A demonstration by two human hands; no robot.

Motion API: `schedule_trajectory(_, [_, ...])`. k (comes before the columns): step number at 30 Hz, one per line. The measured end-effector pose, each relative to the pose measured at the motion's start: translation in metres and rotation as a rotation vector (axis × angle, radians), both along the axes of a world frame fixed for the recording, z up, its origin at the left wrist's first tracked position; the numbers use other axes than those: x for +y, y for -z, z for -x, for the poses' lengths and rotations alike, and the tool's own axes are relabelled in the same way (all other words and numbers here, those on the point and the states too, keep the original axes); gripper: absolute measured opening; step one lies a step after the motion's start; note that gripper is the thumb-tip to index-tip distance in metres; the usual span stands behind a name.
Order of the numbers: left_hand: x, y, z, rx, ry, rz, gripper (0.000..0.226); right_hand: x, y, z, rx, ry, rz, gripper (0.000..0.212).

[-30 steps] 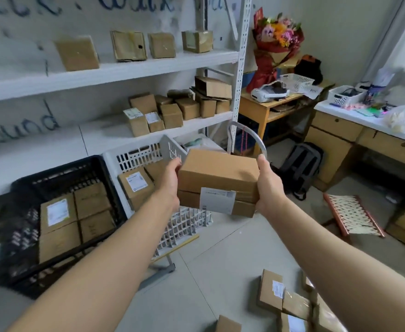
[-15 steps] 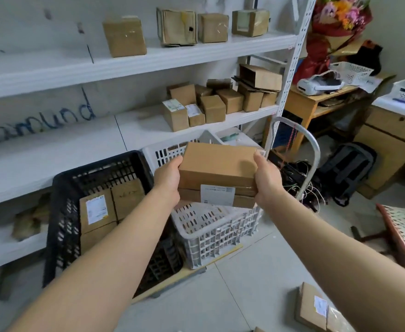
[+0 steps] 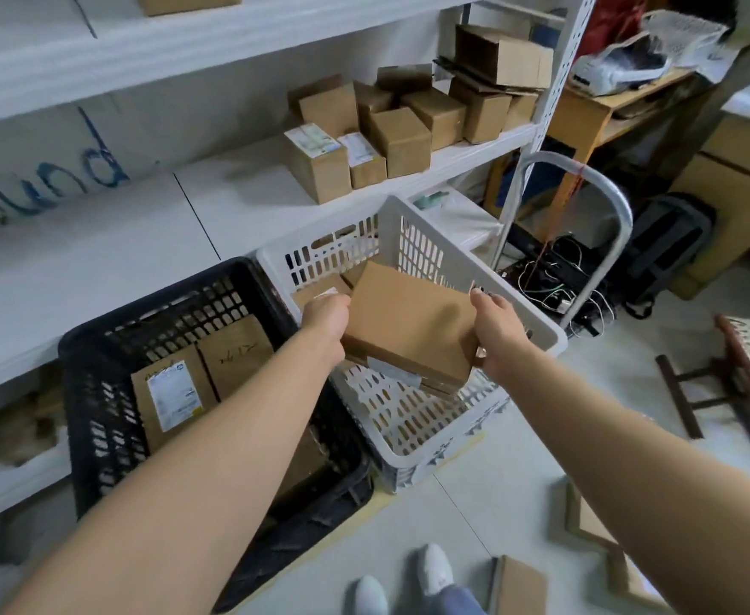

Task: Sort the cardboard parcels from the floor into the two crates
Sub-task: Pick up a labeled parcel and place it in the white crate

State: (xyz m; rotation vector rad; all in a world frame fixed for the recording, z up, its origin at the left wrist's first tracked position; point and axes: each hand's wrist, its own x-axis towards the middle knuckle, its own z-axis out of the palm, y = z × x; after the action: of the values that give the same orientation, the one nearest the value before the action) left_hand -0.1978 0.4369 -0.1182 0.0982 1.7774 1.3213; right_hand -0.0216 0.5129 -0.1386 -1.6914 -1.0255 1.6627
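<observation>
I hold a stack of flat cardboard parcels (image 3: 413,324) between both hands, tilted over the open top of the white crate (image 3: 435,428). My left hand (image 3: 326,315) grips the stack's left edge and my right hand (image 3: 495,330) grips its right edge. A white label shows on the stack's near side. Other parcels lie inside the white crate, partly hidden by the stack. To the left stands the black crate (image 3: 98,410), which holds parcels, one with a white label (image 3: 171,395). More parcels (image 3: 519,585) lie on the floor at the lower right.
White shelving (image 3: 98,241) with small boxes (image 3: 402,142) runs behind the crates. A metal trolley handle (image 3: 586,166) rises right of the white crate, above tangled cables. A stool (image 3: 741,370) stands at the right. My feet in white socks (image 3: 430,570) are at the bottom.
I have stepped closer and lowered the parcel stack from chest height down over the white crate, tilting it. Both hands keep their hold.
</observation>
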Motion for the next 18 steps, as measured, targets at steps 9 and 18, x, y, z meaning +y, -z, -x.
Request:
schedule_trajectory(9, [0.047,0.079,0.020,0.013,0.094,0.210,0.035,0.038,0.065,0.018,-0.230,-0.117,0.209,0.042])
schedule_trajectory(18, [0.077,0.150,0.029,0.057,0.143,0.398,0.037,0.053,0.131,0.043,-0.324,-0.329,0.358,0.035])
